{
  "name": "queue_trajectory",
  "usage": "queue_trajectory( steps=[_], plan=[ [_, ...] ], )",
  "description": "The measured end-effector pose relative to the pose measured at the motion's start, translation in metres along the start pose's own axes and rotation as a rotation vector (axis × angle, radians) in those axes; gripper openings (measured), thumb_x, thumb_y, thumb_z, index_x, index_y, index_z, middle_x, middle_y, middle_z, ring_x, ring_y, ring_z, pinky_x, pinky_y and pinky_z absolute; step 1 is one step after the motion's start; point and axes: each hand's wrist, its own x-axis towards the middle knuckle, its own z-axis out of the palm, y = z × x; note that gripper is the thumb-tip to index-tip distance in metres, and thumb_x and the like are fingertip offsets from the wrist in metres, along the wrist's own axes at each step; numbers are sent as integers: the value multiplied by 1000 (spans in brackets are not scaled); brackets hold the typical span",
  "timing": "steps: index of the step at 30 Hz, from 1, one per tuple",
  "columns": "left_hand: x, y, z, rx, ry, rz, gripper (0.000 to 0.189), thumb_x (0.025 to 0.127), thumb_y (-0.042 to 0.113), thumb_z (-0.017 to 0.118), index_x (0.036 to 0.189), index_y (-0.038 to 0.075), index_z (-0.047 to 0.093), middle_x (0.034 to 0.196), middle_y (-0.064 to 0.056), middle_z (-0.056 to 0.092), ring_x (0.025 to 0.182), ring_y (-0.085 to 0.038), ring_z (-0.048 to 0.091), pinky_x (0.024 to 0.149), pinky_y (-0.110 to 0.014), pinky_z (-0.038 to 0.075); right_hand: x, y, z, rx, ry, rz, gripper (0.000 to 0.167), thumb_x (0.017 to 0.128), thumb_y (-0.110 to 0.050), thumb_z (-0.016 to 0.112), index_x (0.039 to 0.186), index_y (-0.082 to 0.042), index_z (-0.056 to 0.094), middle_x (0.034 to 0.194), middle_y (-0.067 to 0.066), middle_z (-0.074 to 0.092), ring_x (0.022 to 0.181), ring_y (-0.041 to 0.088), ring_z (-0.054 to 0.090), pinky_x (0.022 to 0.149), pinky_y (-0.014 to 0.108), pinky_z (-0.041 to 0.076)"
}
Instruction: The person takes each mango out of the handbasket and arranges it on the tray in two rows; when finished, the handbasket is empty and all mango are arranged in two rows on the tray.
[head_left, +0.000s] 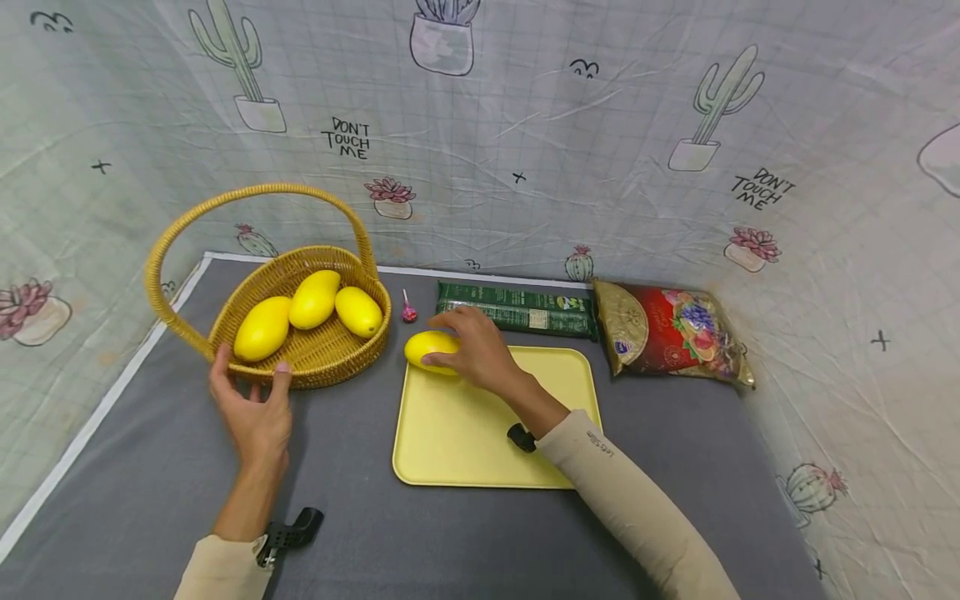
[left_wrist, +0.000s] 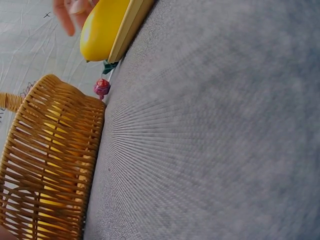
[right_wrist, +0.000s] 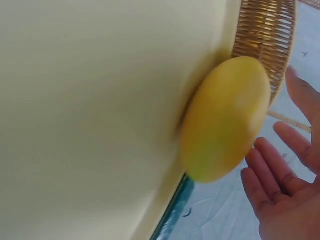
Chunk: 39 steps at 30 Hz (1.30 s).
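My left hand (head_left: 255, 417) holds the front rim of a yellow wicker basket (head_left: 337, 371), its thumb and fingers spread along the rim. Three yellow mangoes lie in the basket, one of them a mango (head_left: 262, 329) at the left. My right hand (head_left: 480, 350) is around a fourth-looking, separate mango (head_left: 429, 350) at the far left corner of a pale yellow tray (head_left: 465, 433). In the right wrist view a gap shows between these loosely spread fingers and the mango (right_wrist: 226, 120). Only a sliver of the left hand appears in the left wrist view.
A wrapped lollipop (head_left: 409, 313) lies between basket and tray. Behind the tray is a long green packet (head_left: 517, 308), with a red and gold bag (head_left: 675, 333) to its right. The basket's tall arched handle (head_left: 262, 190) rises above it. A patterned cloth hangs behind.
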Motion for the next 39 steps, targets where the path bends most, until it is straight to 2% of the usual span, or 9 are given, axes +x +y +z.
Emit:
queue_trajectory(
  steps=[2,9,13,15,20,29,33,39],
  plan=[
    [0,1,0,8,-2,0,79,99,13,72,165,26,32,173,8,25,162,-13,18,134,-43,22,3,-5,-1,17,19,-14,58,85,-43,89,135,-18,72,128,4,70,121,26,61,101,45,53],
    [-1,2,0,6,-5,-3,79,99,12,71,165,25,31,173,8,24,162,-13,17,134,-43,21,23,-27,3,77,75,-69,57,88,-43,87,136,-18,71,122,1,70,109,21,62,92,39,53],
    [-1,1,-1,-9,-1,-4,79,98,12,72,165,26,32,173,8,24,162,-13,17,134,-43,21,37,-40,9,103,89,-98,58,90,-43,85,139,-17,69,132,1,70,119,21,62,97,38,54],
    [-1,1,-1,-10,0,-1,79,98,12,72,165,26,32,173,8,25,162,-13,17,134,-43,22,45,-47,13,109,88,-106,60,90,-43,85,141,-16,68,139,2,68,129,23,61,106,40,53],
    [-1,0,-1,-15,1,8,79,98,11,73,164,26,33,172,7,25,162,-14,18,134,-43,22,64,-63,25,82,67,-98,63,92,-43,84,147,-19,63,148,2,64,142,23,54,118,43,46],
    [-1,-1,-1,-1,1,11,79,98,13,73,164,26,33,172,8,25,162,-12,18,134,-44,21,90,-81,50,-43,-6,-35,73,90,-49,83,152,-20,58,149,3,60,141,23,54,117,43,49],
    [-1,-2,-1,-11,3,16,79,97,12,74,164,25,34,172,7,26,161,-13,19,134,-45,22,97,-83,56,-80,-21,-24,74,89,-47,86,151,-18,59,148,4,61,137,23,57,112,37,52],
    [1,-1,0,-13,1,16,78,97,12,73,164,26,34,172,7,25,162,-16,19,134,-45,22,108,-86,61,-134,-58,4,75,89,-45,86,152,-16,58,150,4,60,136,21,57,113,34,50]
  ],
)
